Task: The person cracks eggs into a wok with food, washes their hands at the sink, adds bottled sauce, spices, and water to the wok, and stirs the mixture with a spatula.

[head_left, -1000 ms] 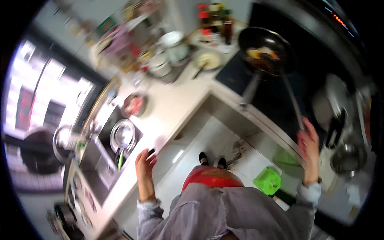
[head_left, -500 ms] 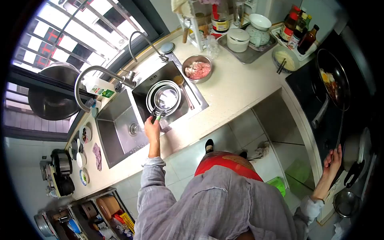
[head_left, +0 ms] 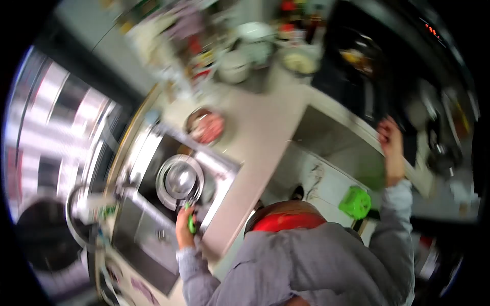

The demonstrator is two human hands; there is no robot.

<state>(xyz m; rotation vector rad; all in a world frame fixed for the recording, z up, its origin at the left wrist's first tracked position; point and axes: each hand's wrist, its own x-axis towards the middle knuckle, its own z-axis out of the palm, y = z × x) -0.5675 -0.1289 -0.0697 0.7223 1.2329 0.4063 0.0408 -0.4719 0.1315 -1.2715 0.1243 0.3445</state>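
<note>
My left hand (head_left: 185,228) is closed round the green handle of a round metal utensil (head_left: 180,181). Blur hides whether its bowl is mesh or solid. This utensil is over a larger shiny metal bowl (head_left: 162,193) in the sink basin (head_left: 153,163). Near the stove's front edge is my right hand (head_left: 390,136), smeared, its fingers loosely bent with nothing visible in them. The dark frying pan (head_left: 375,51) on the black stove (head_left: 332,76) contains yellow and brown food. Its handle points toward my right hand.
A metal bowl of pink minced meat (head_left: 205,126) stands on the counter (head_left: 260,117) beside the sink. Behind are a white lidded pot (head_left: 234,66), a bowl of pale yellow contents (head_left: 299,63) and several bottles (head_left: 301,23). A green basket (head_left: 356,202) is on the floor.
The camera view has swung toward the stove side and blurred. My left hand still grips the green-handled utensil over the sink. My right hand appears farther up and left in view.
</note>
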